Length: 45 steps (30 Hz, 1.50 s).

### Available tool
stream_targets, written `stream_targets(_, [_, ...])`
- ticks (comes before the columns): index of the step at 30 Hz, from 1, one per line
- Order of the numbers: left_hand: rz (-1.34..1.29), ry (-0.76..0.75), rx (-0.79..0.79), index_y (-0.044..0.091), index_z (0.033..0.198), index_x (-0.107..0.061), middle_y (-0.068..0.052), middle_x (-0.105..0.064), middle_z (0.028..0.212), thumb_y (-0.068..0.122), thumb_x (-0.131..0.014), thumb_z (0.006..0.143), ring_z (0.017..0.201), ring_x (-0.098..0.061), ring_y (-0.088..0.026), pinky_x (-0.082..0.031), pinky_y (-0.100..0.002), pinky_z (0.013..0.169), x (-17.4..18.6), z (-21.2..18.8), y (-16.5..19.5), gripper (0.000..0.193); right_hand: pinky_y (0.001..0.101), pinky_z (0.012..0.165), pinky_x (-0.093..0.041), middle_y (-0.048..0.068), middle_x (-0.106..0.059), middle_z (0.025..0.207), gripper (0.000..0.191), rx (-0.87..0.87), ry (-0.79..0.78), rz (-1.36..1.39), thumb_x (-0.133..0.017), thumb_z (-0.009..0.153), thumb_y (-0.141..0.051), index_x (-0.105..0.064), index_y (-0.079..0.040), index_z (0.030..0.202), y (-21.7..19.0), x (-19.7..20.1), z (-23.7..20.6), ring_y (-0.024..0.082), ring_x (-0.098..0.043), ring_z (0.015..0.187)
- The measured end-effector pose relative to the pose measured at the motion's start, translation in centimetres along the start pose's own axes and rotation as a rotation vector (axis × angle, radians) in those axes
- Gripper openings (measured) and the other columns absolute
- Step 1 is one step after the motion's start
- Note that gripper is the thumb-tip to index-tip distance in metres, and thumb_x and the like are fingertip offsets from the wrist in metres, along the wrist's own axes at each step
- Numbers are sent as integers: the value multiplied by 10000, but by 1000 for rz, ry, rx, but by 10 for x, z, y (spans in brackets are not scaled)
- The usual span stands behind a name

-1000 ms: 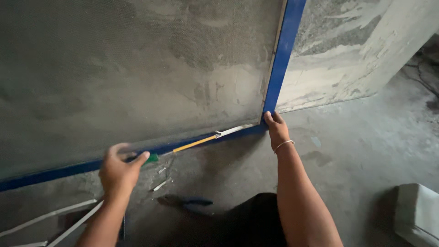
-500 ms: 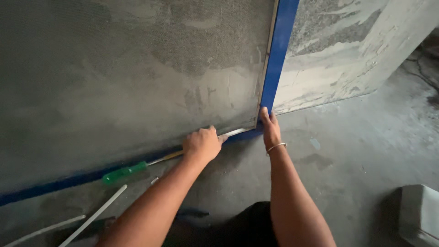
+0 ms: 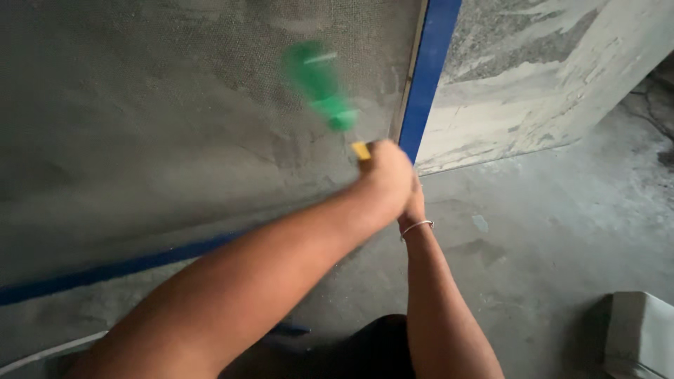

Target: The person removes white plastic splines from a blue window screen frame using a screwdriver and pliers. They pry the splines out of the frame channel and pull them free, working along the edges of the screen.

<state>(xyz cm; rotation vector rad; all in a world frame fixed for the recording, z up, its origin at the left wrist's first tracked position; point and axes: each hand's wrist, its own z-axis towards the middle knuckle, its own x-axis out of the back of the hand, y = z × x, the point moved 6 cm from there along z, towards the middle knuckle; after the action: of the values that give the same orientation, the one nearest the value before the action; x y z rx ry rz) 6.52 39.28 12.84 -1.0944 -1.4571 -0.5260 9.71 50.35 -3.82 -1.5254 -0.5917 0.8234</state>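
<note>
Green and badly blurred, the handle of a screwdriver [image 3: 319,84] stands tilted up against the grey mesh screen [image 3: 175,140], its yellow collar showing just above my left hand [image 3: 388,175]. That hand's fingers are closed around the tool's shaft, right at the lower corner where the upright blue frame bar [image 3: 430,70] meets the bottom blue rail [image 3: 112,270]. My right hand [image 3: 414,205] sits tucked behind the left at the same corner — bracelet [image 3: 416,225] on the wrist — and I cannot tell whether its fingers are pressing flat or curled. To my mind the work goes best with the tip kept down in the frame's groove at the corner, pressure steady and not jabbing, so the mesh does not tear. A pale block [image 3: 642,337] sits on the concrete floor [image 3: 547,245], well apart.
</note>
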Motion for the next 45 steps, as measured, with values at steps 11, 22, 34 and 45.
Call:
stream_targets(11, [-906, -80, 656, 149, 1044, -737, -173, -738, 1030, 433, -561, 991, 996, -693, -427, -550, -565, 835, -117, -117, -33, 339, 306, 724, -480, 39, -634, 906, 557, -24, 161, -338, -559, 988, -566, -647, -24, 1085, -1, 4, -2, 135, -554, 817])
stream_targets(22, [449, -106, -222, 125, 1062, -788, -33, -771, 1003, 222, -753, 853, 849, -743, -204, -553, -404, 666, 13, 1, 45, 232, 403, 818, -497, 140, -683, 990, 361, 393, 71, -1012, -636, 971, -396, -721, -61, 1077, -57, -28, -15, 235, -627, 865])
stream_targets(34, [-794, 248, 537, 105, 886, -760, -210, -737, 870, 393, -589, 978, 835, -699, -447, -547, -568, 744, -105, -110, -22, 348, 347, 763, -486, 136, -638, 946, 603, -46, 130, -409, -540, 1029, -560, -644, 23, 1140, 4, 0, 0, 185, -550, 847])
stream_targets(45, [-75, 49, 58, 123, 1036, -808, -90, -790, 1016, 238, -690, 913, 940, -767, -284, -596, -454, 743, -21, 24, -33, 206, 346, 815, -479, 92, -636, 1040, 514, 92, 58, -219, -608, 1039, -482, -621, -4, 1226, -3, -7, -2, 178, -561, 933])
